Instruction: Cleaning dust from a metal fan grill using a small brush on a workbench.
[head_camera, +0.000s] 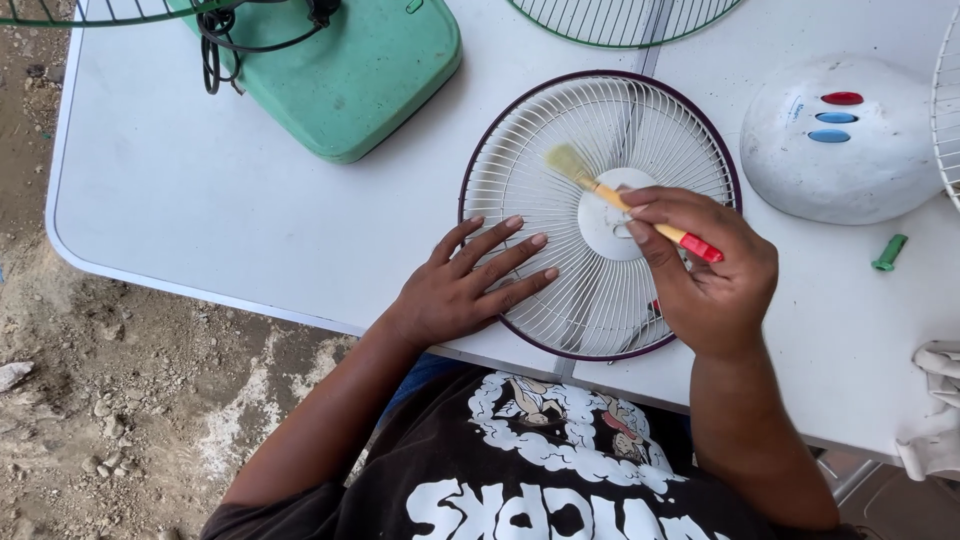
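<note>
White wire fan guard (520, 150), round with a dark purple rim, lies flat on a white folding table (200, 200). Right hand (705, 265) pinches a small paintbrush (625, 205) between thumb and fingertips, closed on its yellow shaft just above the red handle end; the pale bristles point toward 10 o'clock and rest on the wires beside the guard's solid centre disc (605, 228). Left hand (470, 285) lies palm down with fingers spread and flat, pressing on the guard's rim and wires at 8 o'clock. At 11 o'clock from the guard stands a green fan base (360, 70) with a coiled black cord (215, 50); at 3 o'clock, a white fan base (840, 165) with red and blue buttons, and a small green plug (888, 252) just below it. Bare, stony ground (100, 400) surrounds the table.
</note>
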